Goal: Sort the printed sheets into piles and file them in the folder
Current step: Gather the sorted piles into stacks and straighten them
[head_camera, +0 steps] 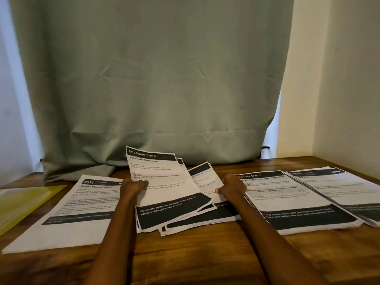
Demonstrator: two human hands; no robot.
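Brown wooden tabletop [205,247] is what everything sits on, and both hands are busy in the middle of it. Left hand [132,187] has its fingers and thumb curled round the left edge of a small bunch of printed sheets [164,188], lifting the far end so the pages tilt up toward the camera. Top page is headed "DRESSING TABLE" with "Bottle Label Replacement" under it, and there's a black band near the bottom mentioning cosmetic bottles and adhesive labels. Right hand [231,187] is pinching the right side of the sheets fanned out behind [203,175], thumb on top. So both hands are closed on paper, neither one is loose. The near edges of that bunch rest on the table, a bit messy and splayed.

Moving outward: just left of the left forearm is a flat pile [67,212] with "2652" and "Screen Cleaning Check" on top. Further left, at the table edge, is the yellow translucent folder [22,202], lying flat and well apart from the hands. Whether it's got anything in it, can't tell.

To the right of the right hand there's another "DRESSING TABLE" pile [292,200], and touching or slightly overlapping it on the far right is one more pile [345,192], text too blurry to read.

Behind it all hangs a grey-green curtain [154,79], its hem bunched on the tabletop, with a cream wall [339,79] on the right.
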